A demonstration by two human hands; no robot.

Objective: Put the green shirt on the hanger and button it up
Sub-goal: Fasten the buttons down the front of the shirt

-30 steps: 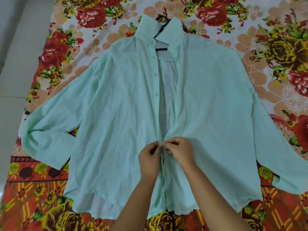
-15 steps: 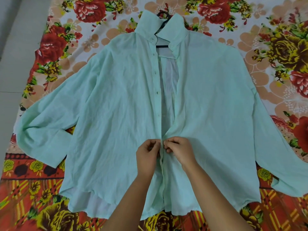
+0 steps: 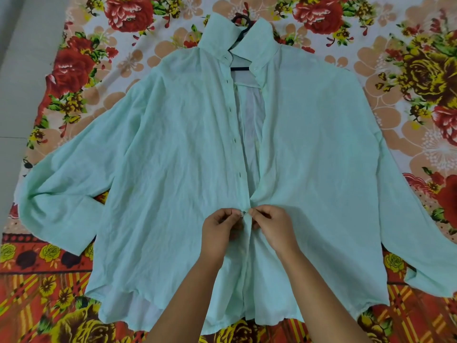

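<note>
Under the green shirt (image 3: 173, 169), a bright sheet (image 3: 420, 70) with big red and yellow flowers, spread out wide past both sleeves. Out past the shirt's left sleeve and the edge of the sheet, a strip of plain grey floor (image 3: 14, 95).

Flat on the sheet, front up, the green shirt, with sleeves out to both sides and the collar (image 3: 215, 33) at the far end. Inside the shirt, a black hanger (image 3: 241, 19), with its hook poking out above the collar and a bit of its bar showing in the open neck. Down the middle of the shirt, an open gap from the neck to the hands, and closed below them. Along the left edge of that gap, a row of little dark dots.

Low on the shirt front, the left hand (image 3: 218, 233), pinching the left edge of the cloth with thumb and finger. Just beside it, the right hand (image 3: 274, 229), pinching the other edge the same way. Right between the fingertips, a small shiny button (image 3: 243, 213).

Not much new since half a second ago. Shirt in the same place on the sheet, gap above the hands still open. Both hands still at the same spot on the shirt front. Fingertips close together then, now a tiny bit apart with the button peeking out.
</note>
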